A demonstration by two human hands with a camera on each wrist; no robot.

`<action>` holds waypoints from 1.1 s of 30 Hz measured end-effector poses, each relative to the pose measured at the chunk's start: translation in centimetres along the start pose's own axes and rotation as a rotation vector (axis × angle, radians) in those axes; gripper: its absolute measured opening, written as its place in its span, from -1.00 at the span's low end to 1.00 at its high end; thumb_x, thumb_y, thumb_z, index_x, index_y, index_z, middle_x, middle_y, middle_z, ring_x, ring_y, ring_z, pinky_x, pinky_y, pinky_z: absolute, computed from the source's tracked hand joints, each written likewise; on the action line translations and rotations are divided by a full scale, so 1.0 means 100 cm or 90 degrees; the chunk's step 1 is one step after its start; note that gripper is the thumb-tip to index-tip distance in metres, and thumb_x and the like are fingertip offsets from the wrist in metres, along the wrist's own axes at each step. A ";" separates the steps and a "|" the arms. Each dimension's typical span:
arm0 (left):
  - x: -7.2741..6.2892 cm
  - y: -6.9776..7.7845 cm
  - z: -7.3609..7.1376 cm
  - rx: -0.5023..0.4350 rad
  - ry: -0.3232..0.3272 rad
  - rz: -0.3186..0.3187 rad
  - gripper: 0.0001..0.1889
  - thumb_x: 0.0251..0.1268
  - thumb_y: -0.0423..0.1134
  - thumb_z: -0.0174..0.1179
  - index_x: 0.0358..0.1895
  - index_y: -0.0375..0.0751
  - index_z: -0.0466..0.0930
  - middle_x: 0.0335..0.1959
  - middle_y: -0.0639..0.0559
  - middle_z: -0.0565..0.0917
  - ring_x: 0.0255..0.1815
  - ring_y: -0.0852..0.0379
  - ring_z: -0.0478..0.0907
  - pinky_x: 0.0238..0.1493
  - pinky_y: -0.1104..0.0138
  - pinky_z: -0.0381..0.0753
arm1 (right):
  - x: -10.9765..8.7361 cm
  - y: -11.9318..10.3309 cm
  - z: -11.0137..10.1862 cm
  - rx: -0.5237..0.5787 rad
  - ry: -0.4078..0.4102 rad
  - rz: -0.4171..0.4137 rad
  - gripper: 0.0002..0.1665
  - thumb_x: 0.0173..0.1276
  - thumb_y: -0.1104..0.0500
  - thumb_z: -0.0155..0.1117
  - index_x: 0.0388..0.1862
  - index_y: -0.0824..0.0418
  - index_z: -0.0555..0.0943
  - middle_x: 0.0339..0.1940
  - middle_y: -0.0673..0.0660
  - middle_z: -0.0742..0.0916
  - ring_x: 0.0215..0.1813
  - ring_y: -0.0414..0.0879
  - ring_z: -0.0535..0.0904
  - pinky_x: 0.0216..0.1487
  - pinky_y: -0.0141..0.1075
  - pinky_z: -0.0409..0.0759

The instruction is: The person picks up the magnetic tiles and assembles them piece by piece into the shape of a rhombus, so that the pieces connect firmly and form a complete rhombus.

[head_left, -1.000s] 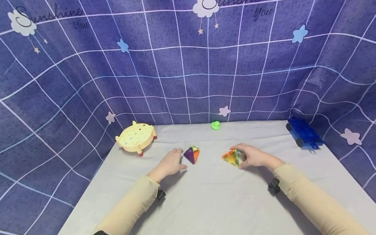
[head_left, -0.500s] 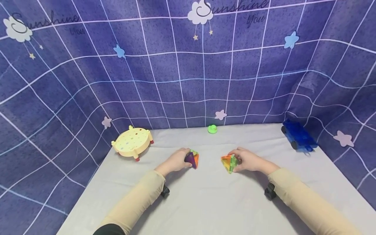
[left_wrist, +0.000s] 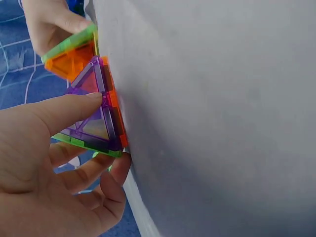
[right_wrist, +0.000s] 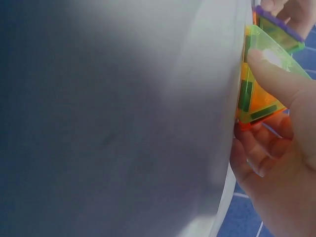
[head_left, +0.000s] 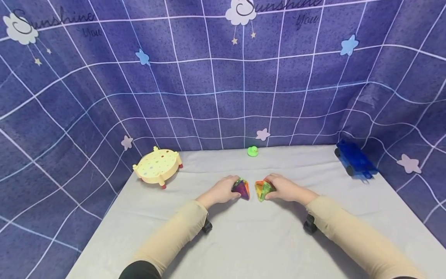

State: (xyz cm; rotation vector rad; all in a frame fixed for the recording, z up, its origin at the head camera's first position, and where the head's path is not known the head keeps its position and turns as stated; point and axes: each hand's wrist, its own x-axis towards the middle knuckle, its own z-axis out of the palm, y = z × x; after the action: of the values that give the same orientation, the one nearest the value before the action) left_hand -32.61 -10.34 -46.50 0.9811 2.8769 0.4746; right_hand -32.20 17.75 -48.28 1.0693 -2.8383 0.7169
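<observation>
Near the middle of the table, my left hand [head_left: 223, 190] grips a small pyramid of see-through magnetic tiles [head_left: 241, 189], purple, orange and green. In the left wrist view the thumb presses the purple tile [left_wrist: 91, 116] while the fingers reach behind the green side. My right hand [head_left: 286, 189] holds a second magnetic-tile pyramid [head_left: 262, 190], with green, yellow and orange faces. Its thumb lies on the green tile [right_wrist: 261, 49] in the right wrist view, fingers curled at the orange side. A narrow gap separates the two pyramids in the head view.
A cream round toy stand [head_left: 157, 166] with red-tipped legs is at the back left of the white-covered table [head_left: 240, 240]. At the back edge sits a green toy duck [head_left: 253, 151]. The back right corner holds a blue toy car [head_left: 355, 159]. Blue grid-patterned cloth [head_left: 195, 77] hangs around.
My left hand has closed around the purple-faced pyramid and moved it right. The right hand has turned its pyramid and brought it left, so the two are closer together.
</observation>
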 end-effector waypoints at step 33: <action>0.003 -0.006 0.007 -0.028 0.026 0.014 -0.47 0.35 -0.04 0.35 0.26 -0.25 0.51 0.02 -0.13 0.66 0.05 -0.01 0.58 0.10 0.15 0.55 | 0.019 -0.020 -0.002 0.136 0.027 0.012 -0.53 0.26 0.23 0.49 0.10 0.41 0.61 -0.03 0.26 0.68 -0.03 0.11 0.63 0.08 0.05 0.60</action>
State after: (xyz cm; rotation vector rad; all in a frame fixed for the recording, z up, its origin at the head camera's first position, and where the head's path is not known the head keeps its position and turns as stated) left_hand -33.08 -10.38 -47.36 1.0083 2.8812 0.5623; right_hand -32.38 15.38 -46.90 1.0370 -2.7893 1.0511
